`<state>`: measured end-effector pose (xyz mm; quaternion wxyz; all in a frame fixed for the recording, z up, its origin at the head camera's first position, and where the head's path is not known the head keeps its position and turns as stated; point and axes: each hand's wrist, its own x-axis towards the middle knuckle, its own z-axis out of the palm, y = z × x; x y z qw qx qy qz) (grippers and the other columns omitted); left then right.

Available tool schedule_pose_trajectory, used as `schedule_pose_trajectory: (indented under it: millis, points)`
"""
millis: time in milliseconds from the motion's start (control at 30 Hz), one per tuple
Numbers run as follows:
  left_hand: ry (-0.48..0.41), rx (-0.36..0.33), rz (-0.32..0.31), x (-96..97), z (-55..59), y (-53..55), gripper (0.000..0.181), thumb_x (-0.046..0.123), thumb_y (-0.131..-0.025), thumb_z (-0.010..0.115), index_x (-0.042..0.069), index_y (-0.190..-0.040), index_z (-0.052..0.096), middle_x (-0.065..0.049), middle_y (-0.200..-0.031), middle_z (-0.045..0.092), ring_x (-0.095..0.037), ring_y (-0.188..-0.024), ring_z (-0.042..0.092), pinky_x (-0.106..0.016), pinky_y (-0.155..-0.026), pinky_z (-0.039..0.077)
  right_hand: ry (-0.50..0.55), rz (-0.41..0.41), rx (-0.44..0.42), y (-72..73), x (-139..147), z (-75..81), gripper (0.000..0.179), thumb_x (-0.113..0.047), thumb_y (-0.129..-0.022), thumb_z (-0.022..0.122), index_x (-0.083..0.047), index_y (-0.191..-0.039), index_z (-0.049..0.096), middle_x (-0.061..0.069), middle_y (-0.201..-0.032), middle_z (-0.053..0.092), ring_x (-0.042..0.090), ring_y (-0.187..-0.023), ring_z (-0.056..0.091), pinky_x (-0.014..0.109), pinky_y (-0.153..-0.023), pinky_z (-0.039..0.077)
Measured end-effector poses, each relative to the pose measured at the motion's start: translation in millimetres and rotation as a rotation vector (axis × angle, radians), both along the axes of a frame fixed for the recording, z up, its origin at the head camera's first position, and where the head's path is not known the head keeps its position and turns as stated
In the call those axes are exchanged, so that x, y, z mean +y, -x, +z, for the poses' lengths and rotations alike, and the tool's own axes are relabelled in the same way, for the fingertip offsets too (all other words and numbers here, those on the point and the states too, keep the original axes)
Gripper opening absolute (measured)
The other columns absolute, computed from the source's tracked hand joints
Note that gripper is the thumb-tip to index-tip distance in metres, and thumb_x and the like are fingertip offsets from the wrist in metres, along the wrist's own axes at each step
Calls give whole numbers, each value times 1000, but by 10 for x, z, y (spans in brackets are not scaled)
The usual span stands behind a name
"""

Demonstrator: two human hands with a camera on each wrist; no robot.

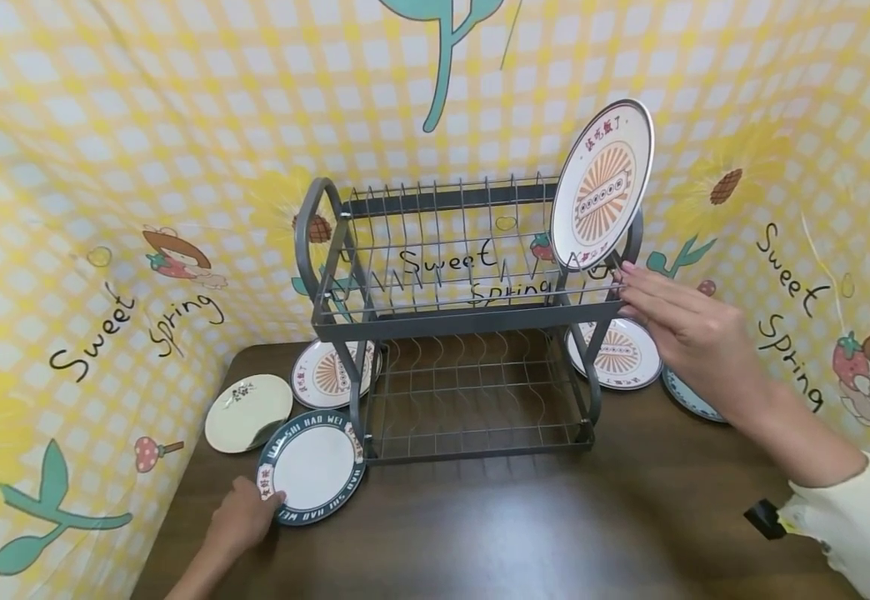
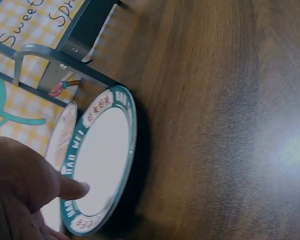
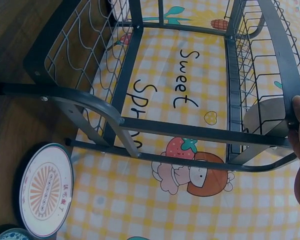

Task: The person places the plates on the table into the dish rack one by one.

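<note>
A white plate with a teal lettered rim (image 1: 318,462) is pinched at its near left edge by my left hand (image 1: 243,512). The thumb (image 2: 75,190) lies over the rim, while the fingers beneath are mostly hidden. The plate tilts off the tabletop in the left wrist view, with a shadow beside it. My right hand (image 1: 693,321) grips the front right corner of the grey two-tier dish rack (image 1: 465,321), its fingertips at the upper rail. A white plate with an orange sunburst (image 1: 603,196) stands upright in the upper tier's right end, just above that hand.
Left of the rack lie a cream plate (image 1: 243,417) and a sunburst plate (image 1: 322,375). On the right are another sunburst plate (image 1: 622,358) and a blue-patterned plate (image 1: 686,396). A yellow checked cloth (image 1: 240,150) hangs behind the brown table (image 1: 480,525).
</note>
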<state>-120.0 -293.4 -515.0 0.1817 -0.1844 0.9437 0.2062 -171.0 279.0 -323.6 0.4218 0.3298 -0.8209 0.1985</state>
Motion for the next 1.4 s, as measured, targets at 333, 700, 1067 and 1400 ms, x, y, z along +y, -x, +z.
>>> schedule_pose_trajectory:
  millis: [333,700,1067,1400]
  points:
    - [-339,32,277,-65,-237,110,57,12,-102,56,-26,-130,24,-30,-94,50,-27,-68,67,-35,-62,66,-1,-10,-15,0,-10,5,27,-2,-86,79,0,-113,78,15,-126,72,27,-121,70,12,-113,42]
    - [-711,21,373,-188,-220,104,42,-2,-106,42,-28,-137,29,-18,-87,59,-15,-69,68,-36,-71,67,2,-25,-12,13,-34,22,30,0,-83,80,0,-113,78,15,-125,72,30,-117,72,12,-112,42]
    - [-899,83,458,-262,-117,8,23,-8,-103,44,-20,-122,40,-11,-80,62,-15,-68,70,-36,-72,67,8,-31,-23,2,-29,-5,30,-1,-84,79,-1,-114,78,15,-125,72,31,-117,72,12,-113,41]
    - [-932,168,458,-435,152,29,26,-7,-102,45,-23,-123,41,-4,-73,68,-14,-65,75,-33,-69,67,7,-32,-34,-6,-27,0,33,3,-81,81,-1,-113,78,15,-125,73,31,-118,71,12,-113,41]
